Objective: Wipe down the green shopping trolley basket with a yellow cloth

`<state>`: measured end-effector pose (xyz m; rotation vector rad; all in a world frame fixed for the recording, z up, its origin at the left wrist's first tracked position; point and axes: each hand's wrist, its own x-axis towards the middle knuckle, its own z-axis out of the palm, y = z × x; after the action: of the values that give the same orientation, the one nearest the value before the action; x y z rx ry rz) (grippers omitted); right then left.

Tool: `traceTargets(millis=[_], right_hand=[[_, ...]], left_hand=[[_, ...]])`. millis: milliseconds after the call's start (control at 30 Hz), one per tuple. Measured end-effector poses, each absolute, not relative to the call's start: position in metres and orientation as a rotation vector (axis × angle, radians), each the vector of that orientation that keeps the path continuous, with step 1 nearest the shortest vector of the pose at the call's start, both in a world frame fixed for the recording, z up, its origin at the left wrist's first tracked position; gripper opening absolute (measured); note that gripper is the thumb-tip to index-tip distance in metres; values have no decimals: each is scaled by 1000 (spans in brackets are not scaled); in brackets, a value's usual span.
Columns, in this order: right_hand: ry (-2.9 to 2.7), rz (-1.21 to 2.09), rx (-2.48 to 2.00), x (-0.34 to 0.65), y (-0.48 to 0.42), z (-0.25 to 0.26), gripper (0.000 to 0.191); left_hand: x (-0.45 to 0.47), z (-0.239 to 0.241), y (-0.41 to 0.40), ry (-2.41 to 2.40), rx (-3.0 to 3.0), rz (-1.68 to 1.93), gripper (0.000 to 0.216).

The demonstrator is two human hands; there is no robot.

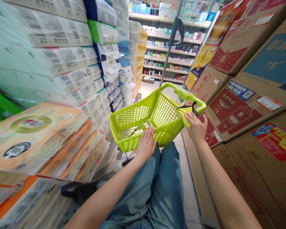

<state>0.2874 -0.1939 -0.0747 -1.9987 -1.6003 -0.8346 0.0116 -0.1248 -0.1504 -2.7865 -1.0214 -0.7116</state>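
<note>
A lime-green shopping cart [132, 117] with lattice walls stands tilted across the aisle in front of my knees. My left hand [146, 143] lies flat on its near rim, fingers straight and together, holding nothing. At the right end of the cart, beside the handle [181, 93], a yellow cloth [185, 115] with black edging lies over the rim. My right hand [196, 128] presses on this cloth with its fingers bent round it and the thumb apart. Part of the cloth is hidden under my fingers. Through the cart's holes the floor shows.
Stacked packs of paper [69, 60] line the left side, with orange-topped packs [30, 136] close by. Cardboard cartons [235, 111] rise on the right. Shelves of small boxed goods [170, 51] close off the far end. A grey pole with a dark handle [177, 31] stands behind the cart.
</note>
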Motion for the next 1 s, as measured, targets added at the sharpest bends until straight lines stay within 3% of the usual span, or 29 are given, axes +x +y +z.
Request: traceTargets(millis=[367, 567, 733, 867, 1000], right_hand=[[-1765, -568, -1878, 147, -173, -127, 66], [-2004, -643, -1778, 213, -191, -106, 62], [-1717, -778, -1953, 286, -201, -80, 52], [-1504, -768, -2006, 261, -193, -90, 61], [-1628, -633, -1932, 185, -181, -120, 70]], left_hand=[[10, -151, -125, -1009, -2805, -773, 74], [10, -151, -124, -1019, -2803, -753, 75], [11, -151, -124, -1016, -2805, -729, 72], [12, -150, -125, -1033, -2801, -733, 73], [11, -149, -125, -1035, -2814, -728, 75]])
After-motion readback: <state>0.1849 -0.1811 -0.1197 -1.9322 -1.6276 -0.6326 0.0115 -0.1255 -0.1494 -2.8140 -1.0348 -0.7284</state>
